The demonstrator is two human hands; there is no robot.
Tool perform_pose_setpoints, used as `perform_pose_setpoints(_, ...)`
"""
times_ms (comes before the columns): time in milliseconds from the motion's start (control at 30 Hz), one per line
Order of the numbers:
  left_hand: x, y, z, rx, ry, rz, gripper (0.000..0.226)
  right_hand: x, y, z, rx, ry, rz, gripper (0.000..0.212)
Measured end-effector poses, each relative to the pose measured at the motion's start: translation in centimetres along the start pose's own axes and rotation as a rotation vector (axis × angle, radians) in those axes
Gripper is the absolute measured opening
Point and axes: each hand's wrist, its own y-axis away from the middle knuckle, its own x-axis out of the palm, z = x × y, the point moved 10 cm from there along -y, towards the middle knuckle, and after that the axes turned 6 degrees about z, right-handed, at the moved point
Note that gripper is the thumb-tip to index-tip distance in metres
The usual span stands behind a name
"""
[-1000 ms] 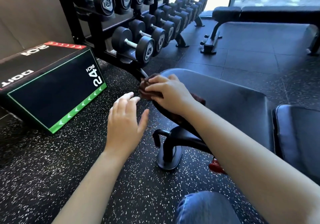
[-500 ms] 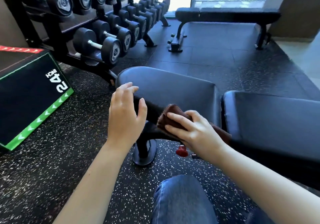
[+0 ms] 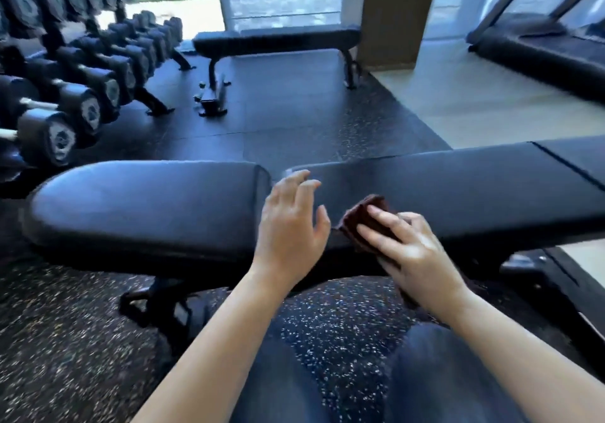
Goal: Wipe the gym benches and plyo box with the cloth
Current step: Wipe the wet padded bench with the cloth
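Your right hand (image 3: 413, 254) presses the brown cloth (image 3: 361, 218) with straight fingers against the near edge of the bench (image 3: 474, 193), on its long pad. The cloth drapes over that edge. Your left hand (image 3: 289, 226) is just beside it, fingers spread and loose, holding nothing. Through the blur it seems to hover above the gap between the pads.

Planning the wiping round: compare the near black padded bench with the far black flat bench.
The near black padded bench is split into separate pads; the far black flat bench shows one continuous pad. The right hand presses a dark brown cloth on the near bench; no hand or cloth touches the far bench. Both have black upholstery on dark frames.
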Motion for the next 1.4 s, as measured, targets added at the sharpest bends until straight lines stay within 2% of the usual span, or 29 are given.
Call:
perform_pose_setpoints(200,13.7,-3.2,-9.0,0.182,0.064,0.307,0.041,-5.9,8.4,-13.8,0.57,-0.018,-0.223,0.038)
perform_pose_setpoints(333,22.1,-3.5,-15.0,0.374,-0.069,0.516,0.044,-7.5,14.3,-19.2,0.873,-0.086,-0.491,0.039)
perform_pose_setpoints(467,27.5,-5.2,-21.2,0.594,-0.237,0.578,0.063,-9.0,19.0,-23.6,1.096,-0.171,-0.771,0.035)
perform_pose_setpoints(567,30.9,-5.8,-26.2,0.763,-0.338,0.613,0.068,-11.2,22.6,-27.1,1.238,-0.216,-0.936,0.034)
perform_pose_setpoints(767,36.4,-8.8,-30.7,0.806,-0.331,0.666,0.063,-13.9,26.4,-33.0,1.325,-0.257,-1.045,0.035)
perform_pose_setpoints(933,39.6,-9.1,-31.8,0.81,-0.251,0.744,0.085,-13.8,27.9,-37.9,1.386,-0.305,-1.091,0.036)
perform_pose_setpoints(1100,40.0,-10.1,-31.0,0.749,-0.134,0.719,0.066,-13.4,28.1,-42.1,1.394,-0.347,-1.126,0.035)
perform_pose_setpoints(1200,40.3,-10.1,-30.9,0.747,-0.122,0.707,0.061,-13.4,28.7,-44.5,1.408,-0.356,-1.185,0.036)
perform_pose_setpoints(1400,40.2,-10.0,-30.8,0.767,-0.135,0.654,0.057,-13.5,28.8,-49.7,1.436,-0.288,-1.142,0.037)
